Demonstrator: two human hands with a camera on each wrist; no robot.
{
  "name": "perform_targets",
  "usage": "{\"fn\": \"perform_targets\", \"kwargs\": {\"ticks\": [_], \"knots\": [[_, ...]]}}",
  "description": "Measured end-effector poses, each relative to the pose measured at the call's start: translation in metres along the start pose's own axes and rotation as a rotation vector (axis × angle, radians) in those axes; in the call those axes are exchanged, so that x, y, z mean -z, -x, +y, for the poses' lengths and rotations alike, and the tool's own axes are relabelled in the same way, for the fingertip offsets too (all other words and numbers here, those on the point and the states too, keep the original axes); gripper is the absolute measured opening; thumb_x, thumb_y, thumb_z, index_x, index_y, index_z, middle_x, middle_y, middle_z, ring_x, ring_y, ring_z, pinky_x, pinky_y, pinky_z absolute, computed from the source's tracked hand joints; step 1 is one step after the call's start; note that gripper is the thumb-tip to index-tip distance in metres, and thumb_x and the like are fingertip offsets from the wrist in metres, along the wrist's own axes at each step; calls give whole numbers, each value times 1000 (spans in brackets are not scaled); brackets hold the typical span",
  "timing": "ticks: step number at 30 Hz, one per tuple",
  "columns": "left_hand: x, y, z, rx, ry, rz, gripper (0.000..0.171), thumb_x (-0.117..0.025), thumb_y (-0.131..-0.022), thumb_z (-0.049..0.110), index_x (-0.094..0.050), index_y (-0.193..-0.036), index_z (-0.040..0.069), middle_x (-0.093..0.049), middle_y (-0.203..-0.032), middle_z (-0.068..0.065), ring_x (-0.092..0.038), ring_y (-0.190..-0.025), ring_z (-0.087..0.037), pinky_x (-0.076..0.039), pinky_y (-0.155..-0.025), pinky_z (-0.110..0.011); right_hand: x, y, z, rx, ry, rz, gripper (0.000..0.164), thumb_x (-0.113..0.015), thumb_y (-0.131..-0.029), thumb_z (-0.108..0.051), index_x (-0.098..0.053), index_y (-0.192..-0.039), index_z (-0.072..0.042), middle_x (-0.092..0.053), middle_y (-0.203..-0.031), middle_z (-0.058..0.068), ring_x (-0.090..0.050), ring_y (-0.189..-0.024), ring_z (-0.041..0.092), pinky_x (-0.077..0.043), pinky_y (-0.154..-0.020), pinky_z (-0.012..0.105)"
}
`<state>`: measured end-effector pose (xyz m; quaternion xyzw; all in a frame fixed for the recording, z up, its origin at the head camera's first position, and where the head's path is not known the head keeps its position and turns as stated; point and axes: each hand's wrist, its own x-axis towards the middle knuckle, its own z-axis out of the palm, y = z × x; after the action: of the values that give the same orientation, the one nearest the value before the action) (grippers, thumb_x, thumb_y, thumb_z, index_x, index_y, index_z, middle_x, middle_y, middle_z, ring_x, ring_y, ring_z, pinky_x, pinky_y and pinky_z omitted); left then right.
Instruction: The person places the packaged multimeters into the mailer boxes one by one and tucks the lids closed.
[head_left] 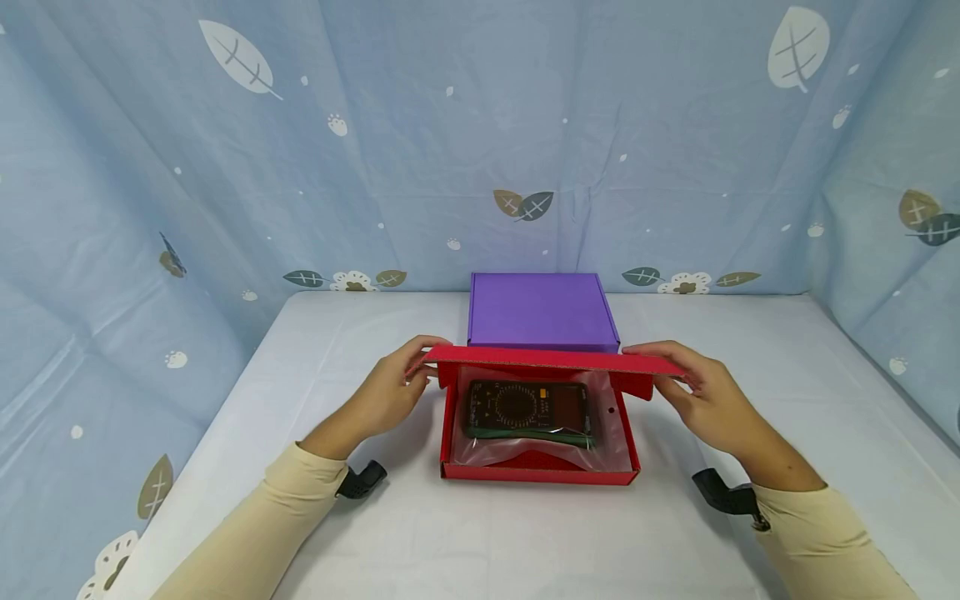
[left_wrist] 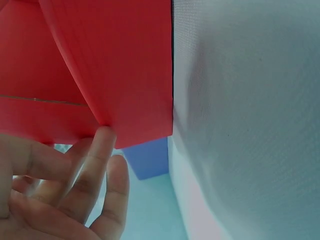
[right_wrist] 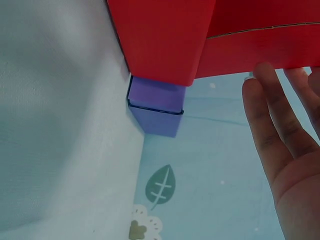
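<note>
A red cardboard box (head_left: 540, 477) sits on the table with its lid (head_left: 547, 358) partly raised. Inside it lies a multimeter (head_left: 517, 406) in a clear plastic bag (head_left: 615, 433). My left hand (head_left: 386, 392) holds the lid at its left end; in the left wrist view its fingers (left_wrist: 82, 185) reach along the red cardboard. At the right end my right hand (head_left: 708, 400) holds the lid, fingers behind it and thumb near the side flap (head_left: 633, 383). The right wrist view shows two of those fingertips (right_wrist: 265, 75) against the lid's edge.
Just behind the red box lies a closed purple box (head_left: 540, 308). A white cloth (head_left: 540, 542) covers the table. Blue leaf-patterned curtains (head_left: 450, 150) hang at the back and sides. Black wrist devices (head_left: 362, 480) stick out from both cuffs.
</note>
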<state>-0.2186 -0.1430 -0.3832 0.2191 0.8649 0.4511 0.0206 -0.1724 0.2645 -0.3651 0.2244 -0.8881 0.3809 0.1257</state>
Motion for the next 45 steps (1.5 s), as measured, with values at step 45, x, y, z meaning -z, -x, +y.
{"fn": "perform_targets", "kwargs": {"ticks": [45], "knots": [[2,-4,-8,37,98,-22,33,-41,-105,6,-64,-127,15,-66,-126,-9,-69,-104,-23,-56,-93,-44,-3,4,9,-69,-217,-82,27,-55,-101,-8,-66,-126,-7,-63,-123,-13,-59,-105,8,-59,-72,27]]}}
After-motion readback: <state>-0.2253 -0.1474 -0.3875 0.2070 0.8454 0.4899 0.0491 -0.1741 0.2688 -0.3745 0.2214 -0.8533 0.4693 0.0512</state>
